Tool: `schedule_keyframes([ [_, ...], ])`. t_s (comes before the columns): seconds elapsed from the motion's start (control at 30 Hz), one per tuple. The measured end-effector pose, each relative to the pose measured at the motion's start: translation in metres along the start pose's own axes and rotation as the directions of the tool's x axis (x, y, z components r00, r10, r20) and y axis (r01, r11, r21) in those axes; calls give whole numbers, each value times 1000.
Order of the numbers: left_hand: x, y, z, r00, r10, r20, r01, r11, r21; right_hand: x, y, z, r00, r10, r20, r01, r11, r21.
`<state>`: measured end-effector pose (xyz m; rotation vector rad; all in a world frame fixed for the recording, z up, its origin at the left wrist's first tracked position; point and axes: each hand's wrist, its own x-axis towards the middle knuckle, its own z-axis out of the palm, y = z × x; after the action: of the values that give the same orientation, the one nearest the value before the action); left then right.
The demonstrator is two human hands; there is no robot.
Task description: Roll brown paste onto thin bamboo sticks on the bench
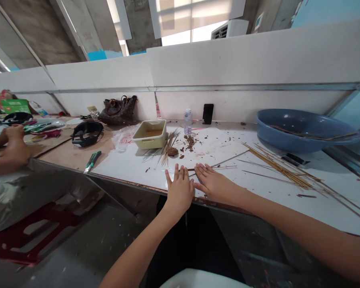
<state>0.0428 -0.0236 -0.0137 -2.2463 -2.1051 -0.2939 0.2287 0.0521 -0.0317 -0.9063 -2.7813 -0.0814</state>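
My left hand (181, 191) lies palm down near the table's front edge, fingers stretched out and spread. Beside it my right hand (216, 184) also rests flat, with its fingers extended. A thin dark brown strand (191, 169) shows between my fingertips, and my fingers cover the rest of it. Slender sticks (225, 166) run out to the right of my right hand. Just beyond my left hand sit a brown clay-like lump (172, 152) and a bunch of thin sticks (168, 145). Brown crumbs (190, 143) are scattered behind them.
A yellow-green tub (150, 143) holds brownish liquid. Behind stand a clear bottle (188, 121) and a phone (208, 114). At right are a blue basin (300, 138) and a bundle of sticks (280, 167). Green-handled cutters (93, 161) and another person's hands (15, 145) are at left.
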Motion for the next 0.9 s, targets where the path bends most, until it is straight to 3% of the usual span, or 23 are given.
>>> schedule_keyframes([
  [0.2, 18, 6, 7, 991, 112, 67, -113, 994, 8, 19, -6, 2, 998, 60, 19, -59, 998, -5],
  [0.37, 30, 3, 11, 989, 106, 100, -107, 994, 3, 29, -4, 8, 992, 114, 62, -116, 993, 34],
  [0.67, 11, 4, 12, 985, 136, 109, -137, 991, 4, 10, -16, 9, 990, 132, 58, -135, 989, 64],
  [0.9, 42, -1, 10, 990, 80, 115, -82, 996, 18, 36, -2, 5, 980, 174, 98, -176, 984, 16],
])
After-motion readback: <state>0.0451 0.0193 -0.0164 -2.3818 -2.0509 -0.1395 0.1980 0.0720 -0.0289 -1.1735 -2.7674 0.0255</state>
